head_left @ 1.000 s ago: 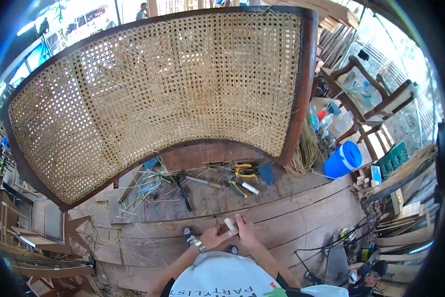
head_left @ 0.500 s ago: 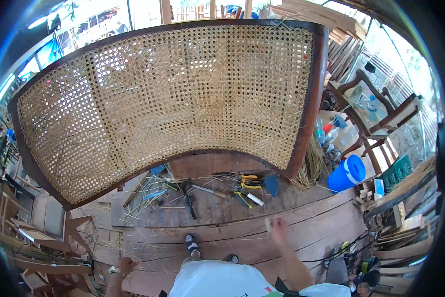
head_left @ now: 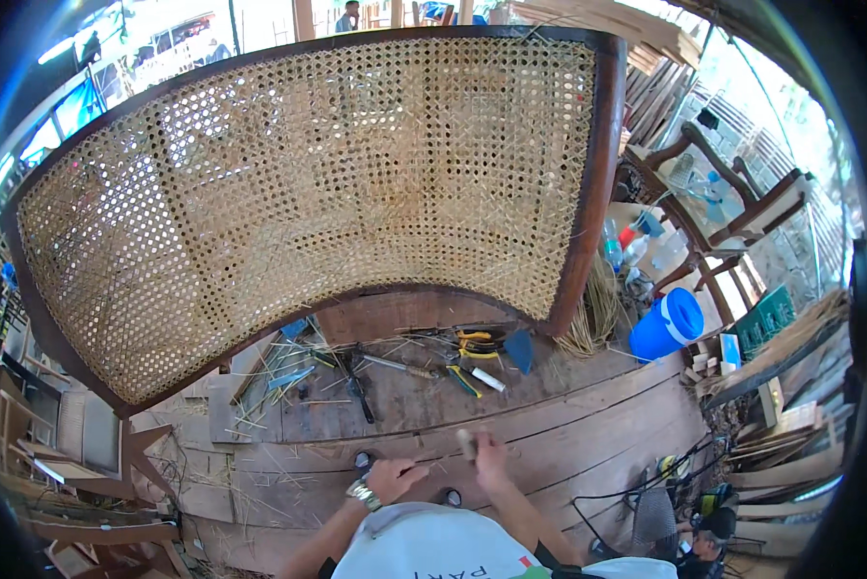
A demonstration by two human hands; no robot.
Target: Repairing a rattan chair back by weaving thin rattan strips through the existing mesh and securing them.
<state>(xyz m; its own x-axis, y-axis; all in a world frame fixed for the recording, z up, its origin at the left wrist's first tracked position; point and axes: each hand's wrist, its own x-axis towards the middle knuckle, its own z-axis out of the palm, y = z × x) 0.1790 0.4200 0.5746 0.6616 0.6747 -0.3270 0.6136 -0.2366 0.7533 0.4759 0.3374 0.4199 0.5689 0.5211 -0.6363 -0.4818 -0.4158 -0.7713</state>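
Held left hand [head_left: 393, 479] loosely extended, apparently empty, and pinched small oblong beige piece [head_left: 467, 445] in right hand [head_left: 492, 461], just short of brown plank platform's near edge [head_left: 419, 427], facing golden cane webbing [head_left: 327, 193] seemingly woven across its curved dark-brown wooden frame [head_left: 595, 203], with stray strands [head_left: 539, 177] left untrimmed.

1. Gap between left hand [head_left: 393, 479] and right hand [head_left: 492, 461]: open, though pale block [head_left: 466, 444] juts into it.
2. Plank floor [head_left: 568, 429] ahead: passable as far as pliers [head_left: 480, 353].
3. Cane panel [head_left: 356, 183] stands across far side, blocking forward passage.
4. Right: blue jug [head_left: 663, 328], wood blocks [head_left: 701, 363] obstruct.
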